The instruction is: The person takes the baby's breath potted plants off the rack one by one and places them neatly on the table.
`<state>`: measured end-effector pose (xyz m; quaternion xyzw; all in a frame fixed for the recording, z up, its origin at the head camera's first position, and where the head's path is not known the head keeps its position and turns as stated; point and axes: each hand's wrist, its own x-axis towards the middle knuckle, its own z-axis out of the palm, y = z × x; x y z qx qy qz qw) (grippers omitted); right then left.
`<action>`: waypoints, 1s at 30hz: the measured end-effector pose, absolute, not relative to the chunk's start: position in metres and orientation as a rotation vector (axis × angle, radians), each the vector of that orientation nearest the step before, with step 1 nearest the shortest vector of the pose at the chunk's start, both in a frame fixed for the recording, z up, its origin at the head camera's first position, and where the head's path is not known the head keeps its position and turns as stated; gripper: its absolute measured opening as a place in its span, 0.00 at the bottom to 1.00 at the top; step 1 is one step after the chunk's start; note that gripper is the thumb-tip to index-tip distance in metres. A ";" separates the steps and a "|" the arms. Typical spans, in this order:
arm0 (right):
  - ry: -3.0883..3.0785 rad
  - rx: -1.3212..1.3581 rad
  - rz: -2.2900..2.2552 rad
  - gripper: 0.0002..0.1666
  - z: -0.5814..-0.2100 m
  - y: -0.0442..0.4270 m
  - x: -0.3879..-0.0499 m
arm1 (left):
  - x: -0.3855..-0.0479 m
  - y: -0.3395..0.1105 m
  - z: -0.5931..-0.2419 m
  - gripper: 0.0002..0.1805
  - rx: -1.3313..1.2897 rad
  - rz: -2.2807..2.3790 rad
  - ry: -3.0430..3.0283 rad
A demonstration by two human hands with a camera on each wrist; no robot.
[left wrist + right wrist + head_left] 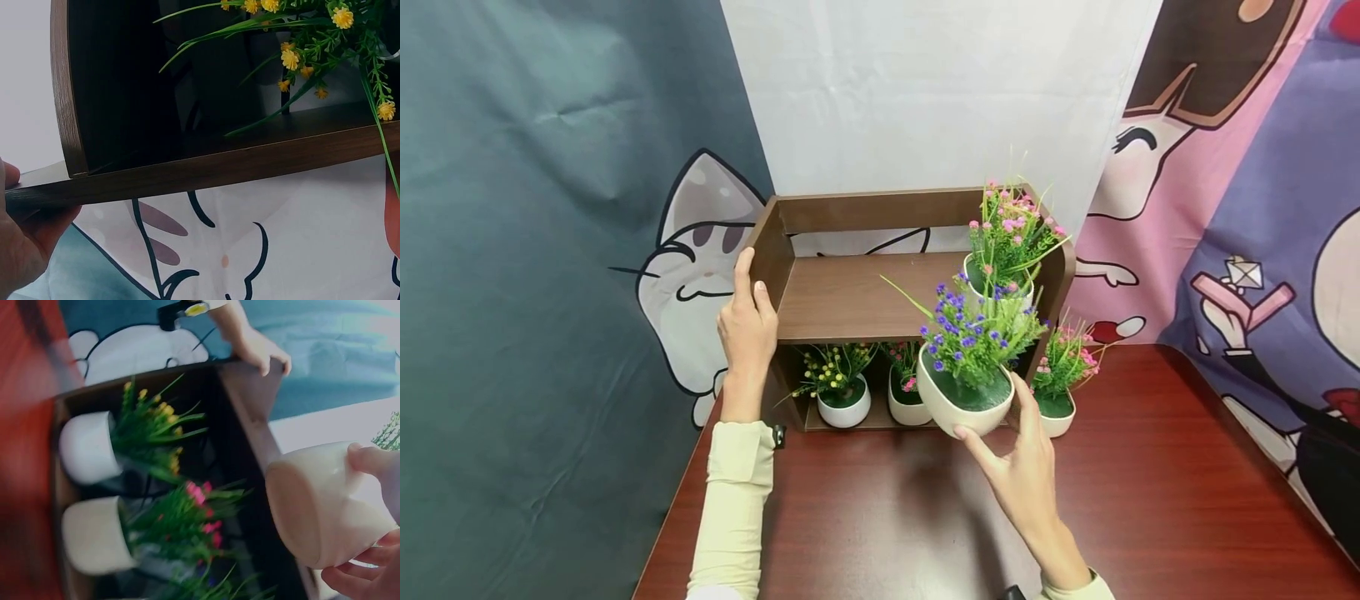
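My right hand (1026, 479) grips the white pot of a purple-flowered artificial plant (966, 333), thumb and fingers on opposite sides of the rim. The pot is in the air in front of the shelf, slightly tilted; in the right wrist view its underside (292, 515) shows. My left hand (748, 329) holds the left side panel of the brown wooden shelf (857, 296); in the left wrist view the thumb and fingers lie either side of the panel's edge (44, 192). A pink-flowered plant (1007, 229) stands on the upper board at the right, partly hidden by the held one.
On the lower level stand a yellow-flowered plant (842, 392) and a pink-flowered one (906, 392). Another pink-flowered plant (1060, 392) is on the reddish table (1187, 483), just right of the shelf. Printed cloth (587, 250) hangs around the table.
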<state>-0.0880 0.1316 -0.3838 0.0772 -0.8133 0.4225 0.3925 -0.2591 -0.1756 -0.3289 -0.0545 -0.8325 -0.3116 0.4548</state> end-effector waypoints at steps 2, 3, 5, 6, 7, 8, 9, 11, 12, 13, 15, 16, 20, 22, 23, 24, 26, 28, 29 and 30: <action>-2.073 0.169 1.058 0.56 -0.391 0.139 -0.082 | -0.260 -0.176 -0.329 0.23 -0.137 -0.766 -2.058; -2.082 0.152 1.061 0.56 -0.395 0.143 -0.080 | -0.260 -0.175 -0.329 0.23 -0.140 -0.768 -2.059; -2.096 0.121 1.067 0.57 -0.403 0.153 -0.074 | -0.260 -0.175 -0.329 0.23 -0.142 -0.769 -2.061; -2.106 0.098 1.067 0.58 -0.409 0.158 -0.071 | -0.260 -0.174 -0.330 0.23 -0.143 -0.769 -2.061; -2.118 0.080 1.066 0.58 -0.414 0.163 -0.068 | -0.260 -0.174 -0.330 0.23 -0.142 -0.770 -2.062; -2.131 0.062 1.060 0.58 -0.420 0.169 -0.065 | -0.260 -0.174 -0.329 0.23 -0.139 -0.769 -2.061; -2.133 0.054 1.052 0.58 -0.426 0.175 -0.062 | -0.259 -0.173 -0.329 0.23 -0.136 -0.770 -2.061; -2.146 0.020 1.034 0.59 -0.438 0.186 -0.056 | -0.259 -0.173 -0.329 0.23 -0.129 -0.770 -2.060; -2.150 0.003 1.025 0.59 -0.444 0.192 -0.054 | -0.259 -0.174 -0.329 0.23 -0.125 -0.770 -2.060; -2.153 -0.015 1.014 0.59 -0.450 0.198 -0.052 | -0.259 -0.174 -0.329 0.23 -0.120 -0.770 -2.060; -2.158 -0.065 0.999 0.59 -0.461 0.209 -0.047 | -0.259 -0.174 -0.328 0.23 -0.114 -0.773 -2.063; -2.163 -0.096 0.994 0.59 -0.466 0.215 -0.045 | -0.259 -0.174 -0.328 0.23 -0.114 -0.773 -2.067; -2.160 -0.220 0.947 0.59 -0.486 0.241 -0.039 | -0.259 -0.175 -0.329 0.23 -0.117 -0.776 -2.078; -2.152 -0.292 0.917 0.59 -0.495 0.254 -0.038 | -0.259 -0.175 -0.329 0.23 -0.116 -0.777 -2.077; -2.145 -0.334 0.900 0.58 -0.499 0.260 -0.037 | -0.259 -0.175 -0.329 0.23 -0.114 -0.778 -2.075; -2.137 -0.375 0.889 0.58 -0.502 0.267 -0.038 | -0.259 -0.174 -0.328 0.23 -0.112 -0.779 -2.072; -2.131 -0.451 0.875 0.55 -0.508 0.279 -0.040 | -0.259 -0.174 -0.328 0.23 -0.109 -0.778 -2.067; -2.128 -0.497 0.880 0.53 -0.512 0.290 -0.044 | -0.259 -0.174 -0.328 0.23 -0.108 -0.776 -2.065; -2.129 -0.510 0.883 0.51 -0.513 0.296 -0.046 | -0.259 -0.174 -0.328 0.23 -0.108 -0.774 -2.064; -2.134 -0.517 0.884 0.50 -0.515 0.301 -0.049 | -0.260 -0.174 -0.329 0.23 -0.107 -0.774 -2.064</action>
